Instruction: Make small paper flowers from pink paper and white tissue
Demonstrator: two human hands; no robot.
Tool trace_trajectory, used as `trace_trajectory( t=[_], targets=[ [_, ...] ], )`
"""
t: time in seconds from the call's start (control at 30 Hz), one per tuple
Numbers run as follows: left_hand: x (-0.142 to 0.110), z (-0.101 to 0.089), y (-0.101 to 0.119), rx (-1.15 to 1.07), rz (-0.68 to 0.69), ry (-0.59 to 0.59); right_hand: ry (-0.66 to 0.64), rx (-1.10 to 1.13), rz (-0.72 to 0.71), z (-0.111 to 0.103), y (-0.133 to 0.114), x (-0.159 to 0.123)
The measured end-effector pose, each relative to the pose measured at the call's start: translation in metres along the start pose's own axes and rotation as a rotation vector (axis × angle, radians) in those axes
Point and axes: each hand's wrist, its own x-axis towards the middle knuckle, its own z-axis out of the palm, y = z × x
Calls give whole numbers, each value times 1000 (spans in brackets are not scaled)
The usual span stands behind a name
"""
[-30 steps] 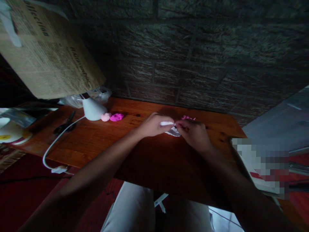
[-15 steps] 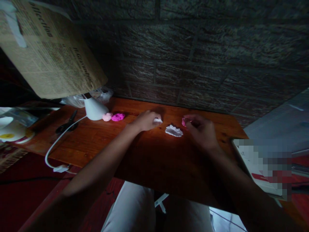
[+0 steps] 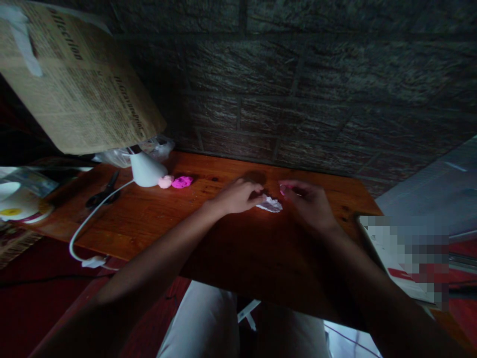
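**Crumpled white piece (image 3: pixel 274 205) in mid-handling on a wooden tabletop (image 3: pixel 156 219)**

A person's two bare hands meet over a dim tabletop against a dark brick wall. The white piece, thin and ruffled at its edge, lies between them. The left hand (image 3: pixel 237 196) reaches its fingers to the piece's left end; whether they grip it or only touch it, I cannot tell. The right hand (image 3: pixel 311 206) has its fingers curled, their tips at a small pink bit (image 3: pixel 282 189) just beyond the white piece; whether they pinch it is unclear.

Farther left, a pale pink clump (image 3: pixel 166 182) and a magenta clump (image 3: pixel 182 182) sit side by side, next to a white lamp base (image 3: pixel 147 171). Both appear set aside. The handling of the white piece seems unfinished, since fingers are at it; how much remains does not show. Dark scissors (image 3: pixel 102 198) lie apart, out of use.
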Motion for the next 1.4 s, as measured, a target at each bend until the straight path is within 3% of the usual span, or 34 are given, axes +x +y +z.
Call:
trace_trajectory(
  t=[0.2,0.4,0.57,0.73,0.93,1.4],
  targets=[
    [0,10,6,-108,-40,-20,-40,19,15,1,3,1],
    [5,13,4,-533,5,66,-19,44,47,-1,2,1],
    [6,16,1,-751,-55,88,-30,81,70,0,-1,1],
    [6,16,-1,-783,-40,69,-116,-8,74,0,-3,0],
    [6,14,-2,-755,-30,91,-110,-55,-38,1,0,-1],
    [7,16,-1,-848,-70,93,-89,-80,-102,5,0,-3]
  ],
)
